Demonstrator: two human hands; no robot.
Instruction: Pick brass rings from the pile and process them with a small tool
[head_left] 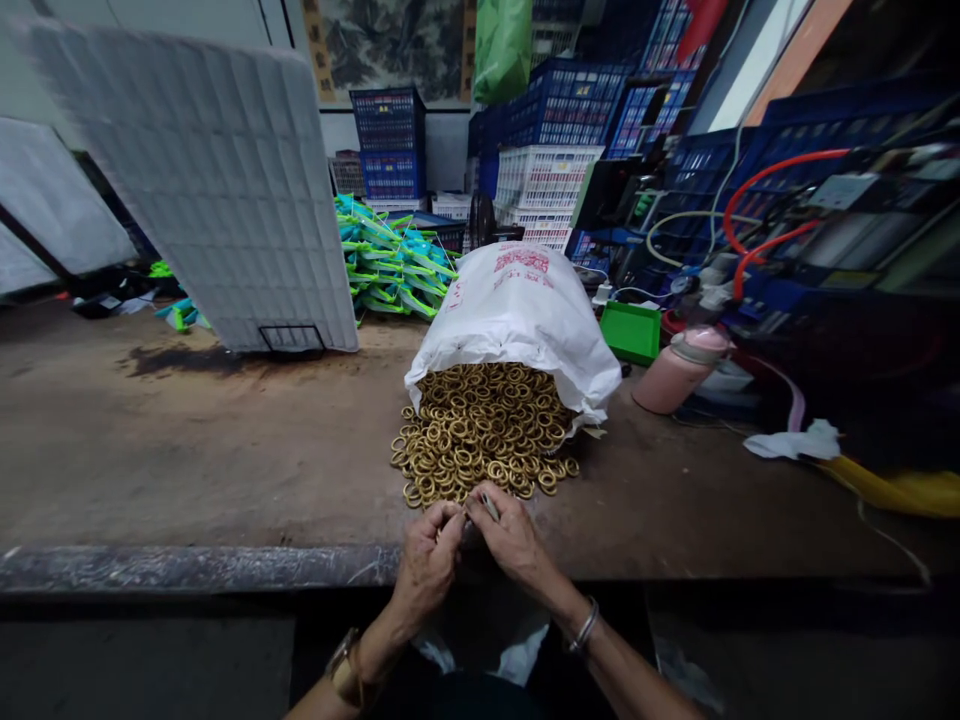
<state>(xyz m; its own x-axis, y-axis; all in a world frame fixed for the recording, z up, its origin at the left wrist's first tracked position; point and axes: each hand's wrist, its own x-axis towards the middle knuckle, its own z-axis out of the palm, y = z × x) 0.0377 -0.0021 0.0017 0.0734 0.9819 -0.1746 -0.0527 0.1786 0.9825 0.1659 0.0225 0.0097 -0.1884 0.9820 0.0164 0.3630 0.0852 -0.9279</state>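
Note:
My left hand [431,552] and my right hand [513,537] meet at the fingertips just above the table's front edge. Both are closed in a pinch. A small, slim greyish piece [490,507] shows between the thumb and fingers of my right hand; its kind is unclear. Whatever my left fingers pinch is too small and hidden to name. Right beyond the fingertips lies a heap of brass-coloured rings [487,430]. They spill from the mouth of a white woven sack [517,310] with red print, which lies on its side.
A white ribbed panel [217,190] stands upright at left on the brown table [187,450]. Behind it lie green and blue strips [397,265]. A pink bottle [681,372], a green tray [630,332] and a machine with red hoses [847,210] are at right. Stacked crates [562,105] stand behind.

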